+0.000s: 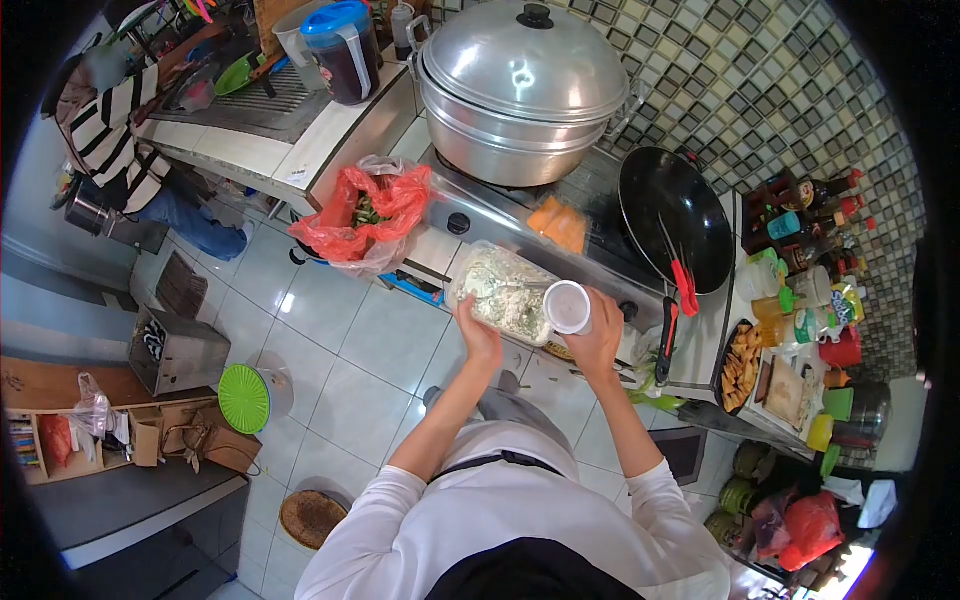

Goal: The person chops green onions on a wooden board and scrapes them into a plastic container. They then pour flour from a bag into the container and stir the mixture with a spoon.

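Note:
A clear rectangular plastic container holds a white floury mix with green bits, at the front edge of the stove. My left hand is closed on the container's near left side. In my right hand is a small whitish plastic cup, tilted so that its round face points up at me, over the container's right end. What is inside the cup I cannot make out. An orange packet lies on the stove just beyond both hands.
A big lidded aluminium steamer and a black wok with red-handled tongs stand on the stove. A red plastic bag with greens sits left. Fried pieces and bottles are right. Another person stands far left.

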Motion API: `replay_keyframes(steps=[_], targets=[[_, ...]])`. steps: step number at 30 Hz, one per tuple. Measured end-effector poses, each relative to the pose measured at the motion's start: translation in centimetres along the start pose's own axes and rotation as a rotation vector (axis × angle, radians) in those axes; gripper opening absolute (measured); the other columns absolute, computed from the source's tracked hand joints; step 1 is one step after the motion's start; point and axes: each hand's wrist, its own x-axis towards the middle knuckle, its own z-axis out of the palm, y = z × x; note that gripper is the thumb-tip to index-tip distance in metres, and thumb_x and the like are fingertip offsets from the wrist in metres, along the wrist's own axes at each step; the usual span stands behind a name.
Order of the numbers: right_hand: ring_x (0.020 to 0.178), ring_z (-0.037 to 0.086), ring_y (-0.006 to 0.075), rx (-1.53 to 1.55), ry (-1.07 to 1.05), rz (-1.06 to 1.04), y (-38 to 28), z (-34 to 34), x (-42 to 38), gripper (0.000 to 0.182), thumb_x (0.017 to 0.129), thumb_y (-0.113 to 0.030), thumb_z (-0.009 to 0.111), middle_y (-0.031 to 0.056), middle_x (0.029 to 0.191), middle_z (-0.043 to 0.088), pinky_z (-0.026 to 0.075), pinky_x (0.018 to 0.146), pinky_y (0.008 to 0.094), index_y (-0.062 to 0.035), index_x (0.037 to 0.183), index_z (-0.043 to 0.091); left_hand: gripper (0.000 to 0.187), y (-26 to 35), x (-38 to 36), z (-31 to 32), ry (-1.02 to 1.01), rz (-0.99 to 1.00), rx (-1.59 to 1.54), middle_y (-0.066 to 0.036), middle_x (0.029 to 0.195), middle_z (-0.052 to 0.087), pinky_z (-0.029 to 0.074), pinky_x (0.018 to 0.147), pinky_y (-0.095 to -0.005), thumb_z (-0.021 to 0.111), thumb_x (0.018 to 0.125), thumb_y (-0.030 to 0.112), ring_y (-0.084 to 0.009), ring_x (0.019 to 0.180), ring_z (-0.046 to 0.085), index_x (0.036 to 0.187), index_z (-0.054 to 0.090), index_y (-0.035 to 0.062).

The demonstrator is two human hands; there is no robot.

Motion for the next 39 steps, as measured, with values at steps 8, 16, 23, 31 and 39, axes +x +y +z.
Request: replay_keyframes(steps=[8,16,23,31,39], targets=[[0.101,0.057,0.0287,-0.052,-0.004,-0.026,0.8,0.0,-0.5,0.06,0.052,-0.013,0.082,0.0095,0.107,0.062,0.042,0.087,0.0411,-0.0055,0.107,0.06,0.048,-0.8,0.7,-1.3,-0.093,-0.016,-0.055,-0.006,0.126,0.047,0.04,0.097,-0.0378,0.055,0.085,0.029,-0.022,0.119,0.046,0.127,0.039,0.0138],[0.101,0.057,0.0318,0.081,-0.006,0.132,1.8,0.2,-0.6,0.061,0.053,-0.009,0.082,0.0128,0.106,0.062,0.044,0.086,0.042,-0.0028,0.109,0.059,0.048,-1.1,0.2,-0.1,-0.067,0.012,-0.021,-0.008,0.128,0.048,0.037,0.1,-0.0386,0.049,0.086,0.032,-0.0232,0.12,0.046,0.128,0.04,0.009],[0.095,0.06,0.0159,0.557,0.0,0.529,6.1,4.1,-1.8,0.054,0.063,-0.014,0.085,0.0096,0.101,0.064,0.048,0.083,0.0309,-0.0011,0.108,0.057,0.051,-0.4,1.3,-0.8,0.032,0.075,-0.005,-0.008,0.129,0.05,0.034,0.102,-0.0395,0.042,0.089,0.035,-0.0239,0.121,0.046,0.129,0.042,0.0041],[0.093,0.061,0.0312,0.396,0.07,0.515,8.9,14.8,-5.5,0.055,0.061,-0.011,0.082,0.0154,0.099,0.063,0.046,0.082,0.0375,-0.0018,0.109,0.057,0.048,3.6,1.7,-3.5,0.011,0.188,-0.023,-0.008,0.13,0.047,0.035,0.103,-0.04,0.045,0.089,0.032,-0.024,0.122,0.045,0.13,0.039,0.008],[0.097,0.059,0.0274,0.436,0.139,0.539,8.3,19.7,-6.3,0.059,0.058,-0.012,0.085,0.0129,0.104,0.061,0.047,0.084,0.0371,-0.0035,0.11,0.057,0.045,5.0,0.6,-5.2,0.027,0.2,-0.02,-0.007,0.129,0.046,0.037,0.102,-0.0403,0.051,0.089,0.031,-0.0228,0.122,0.045,0.128,0.037,0.0137]])
